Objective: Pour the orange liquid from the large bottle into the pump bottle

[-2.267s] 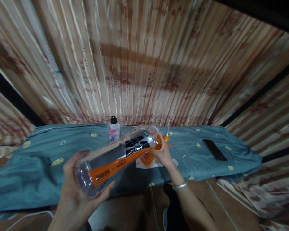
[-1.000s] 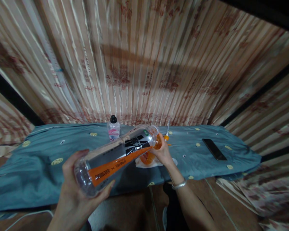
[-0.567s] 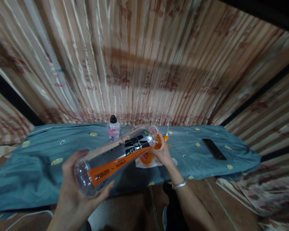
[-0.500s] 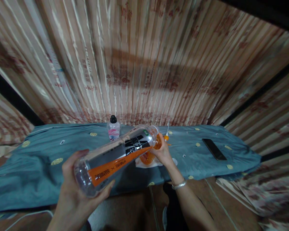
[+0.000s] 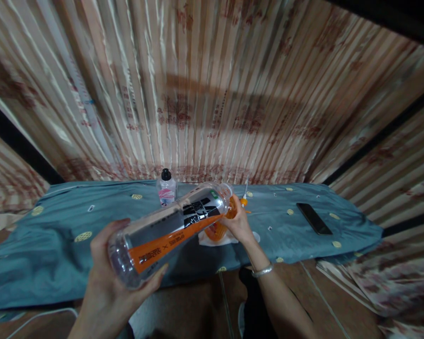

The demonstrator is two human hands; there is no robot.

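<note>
My left hand [image 5: 116,273] is wrapped round the base of a large clear bottle [image 5: 176,228] with an orange and black label. The bottle lies tilted, its neck end toward the upper right, against the top of an orange bottle [image 5: 215,231]. My right hand [image 5: 237,219], with a silver bracelet at the wrist, grips the orange bottle near its neck. Beneath the orange bottle is a white tissue [image 5: 207,241]. Just behind my right hand lies an orange pump top [image 5: 243,202] with a pale tube. Where the two bottle mouths meet is partly hidden by my fingers.
A small clear bottle [image 5: 167,190] with a black cap and pink label stands at the back. A black phone [image 5: 314,219] lies to the right on the teal cloth [image 5: 279,235]. Patterned curtains [image 5: 205,108] hang behind, with dark poles on both sides.
</note>
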